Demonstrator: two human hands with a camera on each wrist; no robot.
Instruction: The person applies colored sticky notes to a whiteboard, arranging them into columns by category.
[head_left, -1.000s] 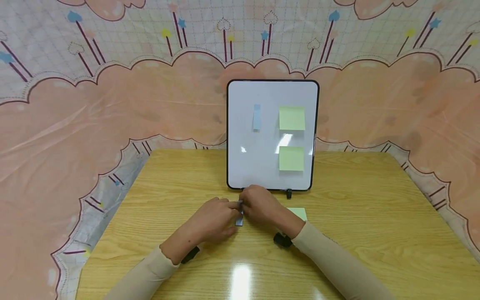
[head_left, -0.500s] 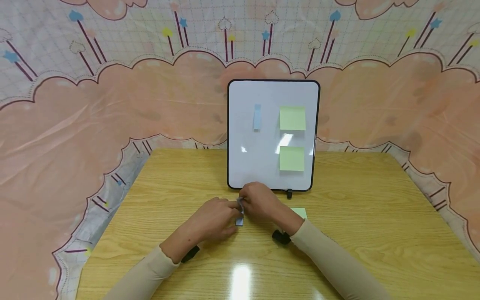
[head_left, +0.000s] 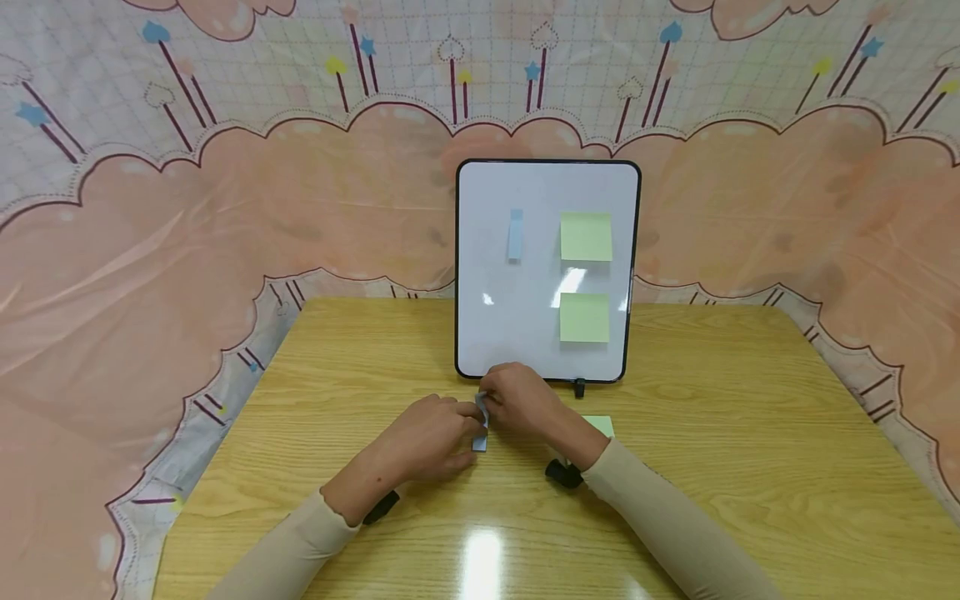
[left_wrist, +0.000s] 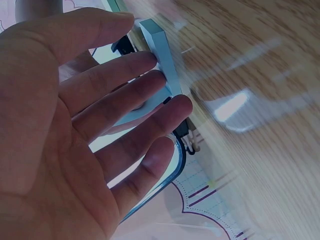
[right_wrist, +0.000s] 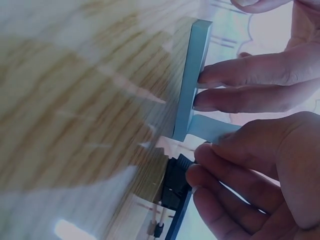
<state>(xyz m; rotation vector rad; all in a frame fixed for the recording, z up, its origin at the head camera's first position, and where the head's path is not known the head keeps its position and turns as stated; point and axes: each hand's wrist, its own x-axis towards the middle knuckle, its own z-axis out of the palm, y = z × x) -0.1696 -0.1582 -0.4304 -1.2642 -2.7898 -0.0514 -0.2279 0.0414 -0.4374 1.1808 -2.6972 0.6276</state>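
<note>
A narrow pad of light-blue sticky notes (head_left: 479, 443) lies on the table just in front of the whiteboard. My left hand (head_left: 427, 437) keeps it in place, fingertips resting on its top face, fingers extended and the thumb apart. With thumb and forefinger, my right hand (head_left: 525, 404) pinches the top blue sticky note (right_wrist: 210, 128), which curls up from the pad's far end. In the right wrist view the pad (right_wrist: 191, 80) shows as a thick block with the left fingers (right_wrist: 255, 70) against it. The left wrist view shows the left palm (left_wrist: 75, 145) beside the pad (left_wrist: 162, 50).
Behind the hands stands a black-framed whiteboard (head_left: 498, 333) on small black feet (head_left: 579, 388). It bears a narrow blue note (head_left: 515, 236) and two green square notes, one upper (head_left: 586, 237), one lower (head_left: 584, 318). A green pad (head_left: 599, 425) lies partly behind the right forearm.
The blue note's end in my right hand has risen and curled further off the pad. The right hand has shifted slightly up towards the whiteboard; the left hand has stayed put.
</note>
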